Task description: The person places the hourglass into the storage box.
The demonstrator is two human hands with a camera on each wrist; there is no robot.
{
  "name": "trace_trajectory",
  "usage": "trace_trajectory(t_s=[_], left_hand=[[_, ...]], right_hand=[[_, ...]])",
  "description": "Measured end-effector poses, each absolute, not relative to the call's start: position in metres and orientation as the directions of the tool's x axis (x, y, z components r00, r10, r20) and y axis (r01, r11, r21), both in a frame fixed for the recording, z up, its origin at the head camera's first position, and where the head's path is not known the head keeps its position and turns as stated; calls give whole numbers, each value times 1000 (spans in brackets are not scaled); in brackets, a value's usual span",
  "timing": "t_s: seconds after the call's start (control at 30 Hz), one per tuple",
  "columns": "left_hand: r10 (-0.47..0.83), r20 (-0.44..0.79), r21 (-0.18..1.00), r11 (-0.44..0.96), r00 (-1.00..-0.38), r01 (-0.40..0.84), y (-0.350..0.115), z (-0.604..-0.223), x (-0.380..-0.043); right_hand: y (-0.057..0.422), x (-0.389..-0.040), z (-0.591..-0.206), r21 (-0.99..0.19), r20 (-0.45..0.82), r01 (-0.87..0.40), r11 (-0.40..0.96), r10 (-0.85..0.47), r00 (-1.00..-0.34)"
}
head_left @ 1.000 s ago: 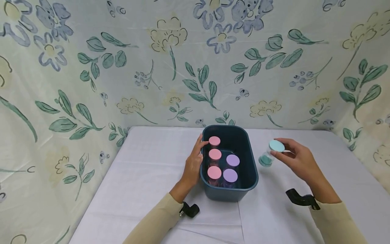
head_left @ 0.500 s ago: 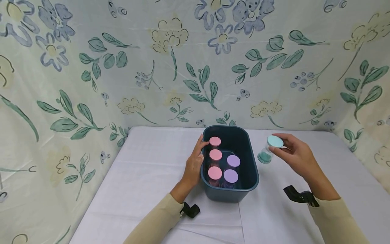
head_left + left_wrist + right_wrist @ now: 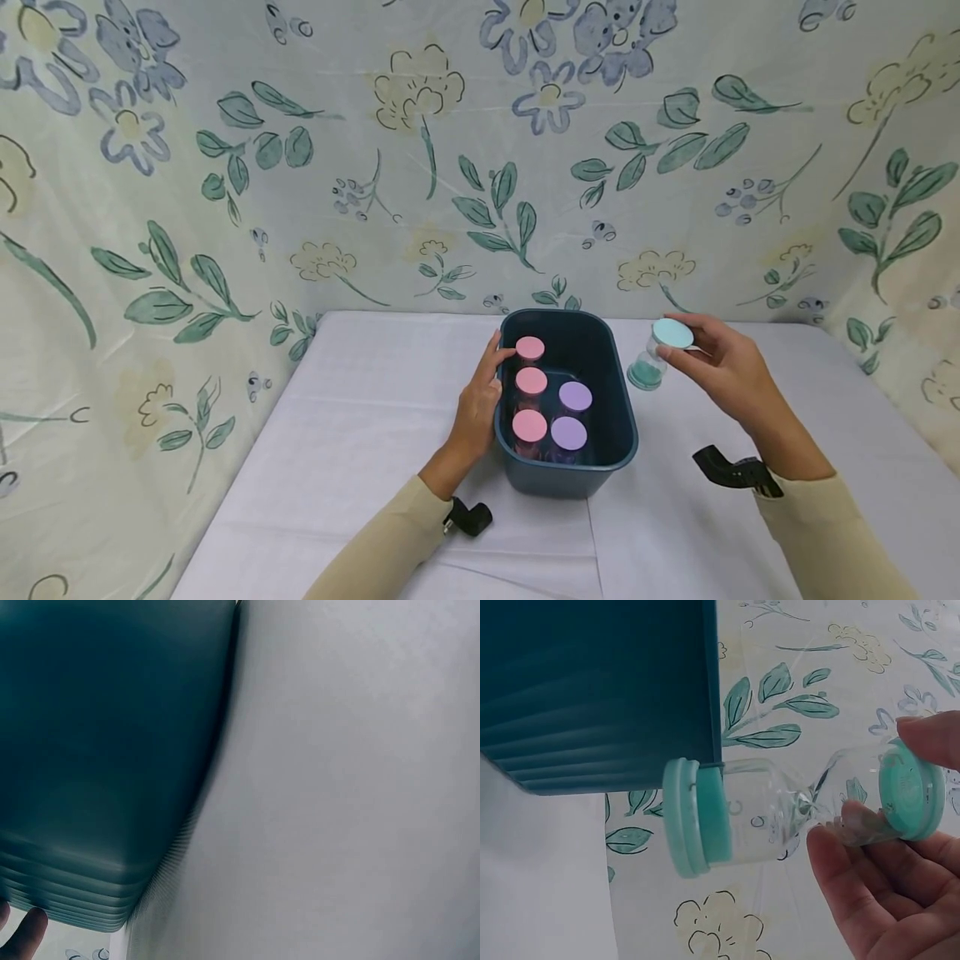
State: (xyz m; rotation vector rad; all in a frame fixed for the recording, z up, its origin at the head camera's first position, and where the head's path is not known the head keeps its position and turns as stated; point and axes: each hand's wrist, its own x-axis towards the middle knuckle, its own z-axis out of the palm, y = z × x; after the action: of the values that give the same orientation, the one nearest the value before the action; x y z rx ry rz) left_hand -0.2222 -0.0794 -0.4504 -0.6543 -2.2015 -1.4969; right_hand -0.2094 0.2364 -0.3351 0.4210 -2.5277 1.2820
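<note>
In the head view, my right hand (image 3: 716,367) holds a sand timer (image 3: 651,358) with teal end caps by its upper end, thumb and fingers around it. The timer is tilted, off the table, just right of a dark blue plastic bin (image 3: 572,481). Its clear double bulb shows in the right wrist view, with teal at the lower end. My left hand (image 3: 474,408) grips the bin's left wall, one digit over the rim and the others outside. Inside the bin stand several timers: pink-capped ones (image 3: 531,381) along the left and two purple-capped ones (image 3: 568,433) beside them.
A white cloth (image 3: 375,417) covers the table under the bin. Floral fabric (image 3: 420,167) hangs behind the table and along both sides. Black wrist cameras (image 3: 471,517) are strapped on at both sleeves.
My right hand has moved slightly up and left with the teal sand timer, closer to the bin. The left hand and the bin stay put.
</note>
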Motion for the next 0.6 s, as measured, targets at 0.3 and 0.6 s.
trace_trajectory(t_s=[0.3, 0.6], left_hand=[[156, 569, 745, 318, -807, 587, -80, -449, -223], [158, 584, 734, 315, -796, 601, -80, -451, -223]], right_hand=[[231, -213, -324, -722, 386, -389, 573, -134, -913], [228, -215, -318, -731, 394, -406, 549, -147, -907]])
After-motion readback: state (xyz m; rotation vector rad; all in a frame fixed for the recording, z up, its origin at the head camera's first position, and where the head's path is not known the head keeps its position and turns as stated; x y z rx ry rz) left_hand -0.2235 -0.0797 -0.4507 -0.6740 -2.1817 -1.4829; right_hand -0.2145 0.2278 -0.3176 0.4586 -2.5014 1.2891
